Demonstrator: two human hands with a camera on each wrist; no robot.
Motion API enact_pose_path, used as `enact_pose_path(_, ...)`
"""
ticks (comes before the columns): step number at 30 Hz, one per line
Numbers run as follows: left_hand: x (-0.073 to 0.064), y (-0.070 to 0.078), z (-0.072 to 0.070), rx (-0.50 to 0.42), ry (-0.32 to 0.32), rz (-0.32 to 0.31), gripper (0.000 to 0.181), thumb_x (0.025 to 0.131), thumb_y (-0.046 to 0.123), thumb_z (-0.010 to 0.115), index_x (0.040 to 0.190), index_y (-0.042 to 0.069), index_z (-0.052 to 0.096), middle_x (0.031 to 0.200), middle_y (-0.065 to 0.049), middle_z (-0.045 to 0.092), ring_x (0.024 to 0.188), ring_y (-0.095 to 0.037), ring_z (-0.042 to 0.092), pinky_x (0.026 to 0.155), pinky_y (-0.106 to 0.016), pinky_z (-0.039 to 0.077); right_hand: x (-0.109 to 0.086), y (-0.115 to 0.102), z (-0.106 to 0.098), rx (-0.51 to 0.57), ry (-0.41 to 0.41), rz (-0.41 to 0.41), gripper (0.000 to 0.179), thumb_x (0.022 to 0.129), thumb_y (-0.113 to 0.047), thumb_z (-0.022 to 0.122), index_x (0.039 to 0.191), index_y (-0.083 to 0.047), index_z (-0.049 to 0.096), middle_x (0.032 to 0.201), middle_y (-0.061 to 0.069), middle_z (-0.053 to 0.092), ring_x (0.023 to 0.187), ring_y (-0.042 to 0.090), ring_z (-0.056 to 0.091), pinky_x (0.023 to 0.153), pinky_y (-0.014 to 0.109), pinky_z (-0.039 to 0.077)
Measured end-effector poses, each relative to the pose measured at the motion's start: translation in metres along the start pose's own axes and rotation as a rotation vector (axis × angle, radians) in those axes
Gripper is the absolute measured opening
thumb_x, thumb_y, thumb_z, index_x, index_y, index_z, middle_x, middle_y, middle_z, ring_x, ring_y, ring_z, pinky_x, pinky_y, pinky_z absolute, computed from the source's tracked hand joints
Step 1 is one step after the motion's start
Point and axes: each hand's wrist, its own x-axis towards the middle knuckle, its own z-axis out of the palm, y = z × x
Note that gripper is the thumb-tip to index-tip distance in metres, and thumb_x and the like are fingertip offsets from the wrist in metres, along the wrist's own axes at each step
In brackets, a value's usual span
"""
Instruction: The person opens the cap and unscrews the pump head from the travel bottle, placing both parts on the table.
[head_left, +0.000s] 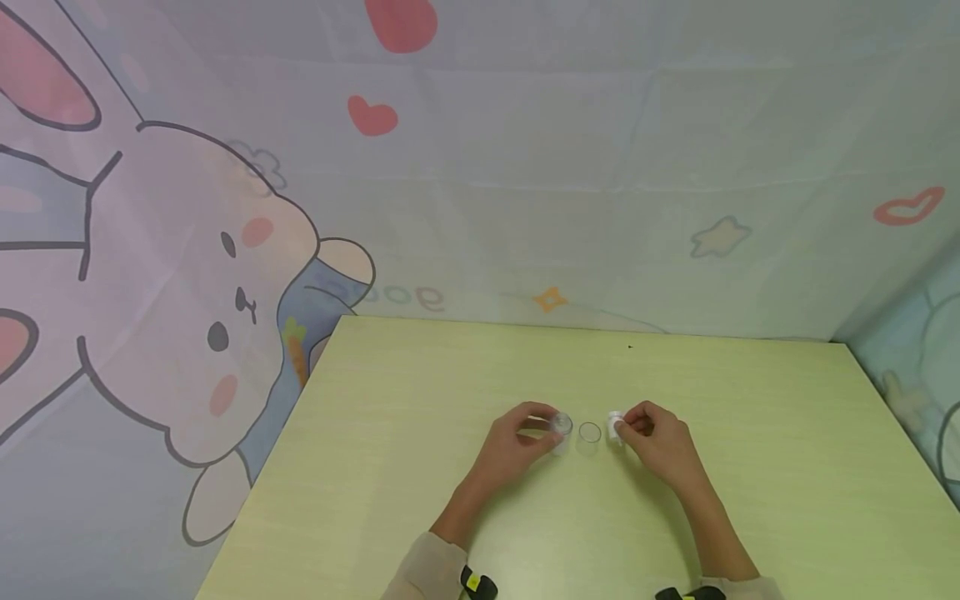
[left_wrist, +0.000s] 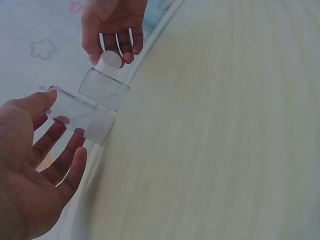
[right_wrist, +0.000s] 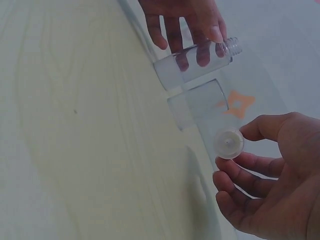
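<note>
On the table, my left hand (head_left: 512, 446) holds a small clear bottle (right_wrist: 192, 65) between thumb and fingers. The bottle stands upright, its threaded neck uncovered and its lower end whitish. Just right of it, a clear open-rimmed cylinder (right_wrist: 197, 105), like a see-through cover, stands untouched. Beyond that, my right hand (head_left: 663, 446) pinches a small white cap (right_wrist: 229, 143) between thumb and fingertips; its round hollow end shows in the right wrist view. The left wrist view shows the bottle's white band (left_wrist: 100, 125) near the tabletop.
A pale yellow-green wooden table (head_left: 420, 375) lies under both hands. A small dark speck (head_left: 630, 347) is near its back edge. Behind hangs a printed cloth (head_left: 525, 167) with a cartoon rabbit, hearts and stars.
</note>
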Motion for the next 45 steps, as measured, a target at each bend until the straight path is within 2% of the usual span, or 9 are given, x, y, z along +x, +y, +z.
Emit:
enact_pose_path(7,0.0001,-0.0006,0.0004,0.004,0.002,-0.003,0.032,0.099,0.030,0.078,0.129,0.024,0.069,0.128,0.007,0.069,0.118,-0.019,0.068,0.093,-0.030,0.058,0.0006,0.0011,0.0004,-0.010,-0.012,-0.003,0.026,0.102,-0.030,0.072,0.106,-0.005,0.067,0.090,0.005,0.068,0.082,0.019,0.060,0.069,0.033,0.049)
enact_pose_path(22,-0.0006,0.0008,-0.0003,0.004,0.001,-0.008,0.032,0.099,0.030,0.079,0.129,0.025,0.069,0.128,0.008,0.069,0.119,-0.020,0.068,0.093,-0.029,0.058,0.0010,0.0036,0.0019,-0.027,-0.050,0.011,0.020,0.101,-0.024,0.071,0.104,-0.005,0.067,0.087,0.004,0.068,0.076,0.019,0.058,0.065,0.034,0.048)
enact_pose_path(45,-0.0012,0.0028,-0.0006,0.017,0.003,-0.012,0.032,0.100,0.031,0.078,0.130,0.025,0.069,0.129,0.007,0.069,0.120,-0.023,0.068,0.094,-0.029,0.058,0.0002,0.0062,0.0040,-0.061,-0.069,0.014,0.019,0.098,-0.021,0.071,0.103,-0.003,0.066,0.090,0.006,0.068,0.078,0.020,0.058,0.067,0.034,0.049)
